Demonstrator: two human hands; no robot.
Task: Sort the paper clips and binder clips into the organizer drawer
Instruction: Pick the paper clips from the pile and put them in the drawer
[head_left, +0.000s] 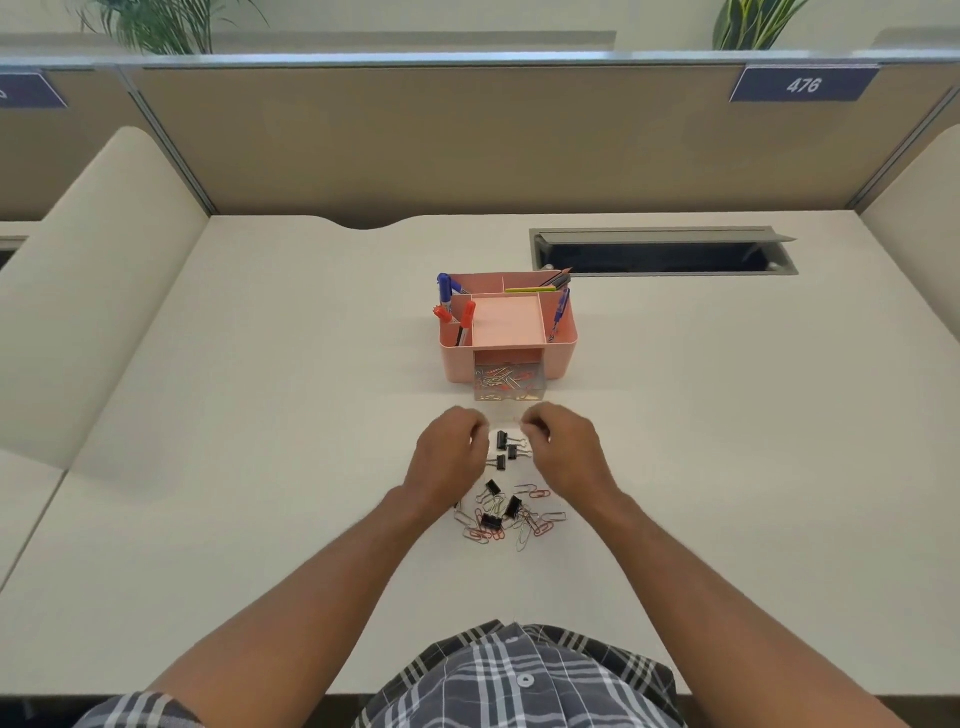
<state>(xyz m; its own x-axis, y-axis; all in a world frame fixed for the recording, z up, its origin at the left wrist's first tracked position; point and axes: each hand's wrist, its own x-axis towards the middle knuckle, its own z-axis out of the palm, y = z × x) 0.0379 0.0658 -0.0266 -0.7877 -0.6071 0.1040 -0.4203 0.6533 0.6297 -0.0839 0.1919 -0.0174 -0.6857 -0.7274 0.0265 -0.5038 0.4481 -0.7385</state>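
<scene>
A pink desk organizer (563, 358) stands mid-desk with its clear drawer (509, 388) pulled out toward me, paper clips lying inside. Between my hands lie three black binder clips (506, 449). Closer to me sits a heap of red and silver paper clips (540, 522) mixed with three more black binder clips (492, 520). My left hand (449, 460) hovers left of the upper binder clips, fingers curled. My right hand (566, 449) is to their right, fingers curled inward. Whether either hand pinches a clip is hidden by the fingers.
Markers and pens stand in the organizer's top compartments (449, 306). An open cable hatch (665, 252) is set into the white desk (260, 415) behind the organizer. A beige partition (467, 140) closes off the back, with side panels left and right.
</scene>
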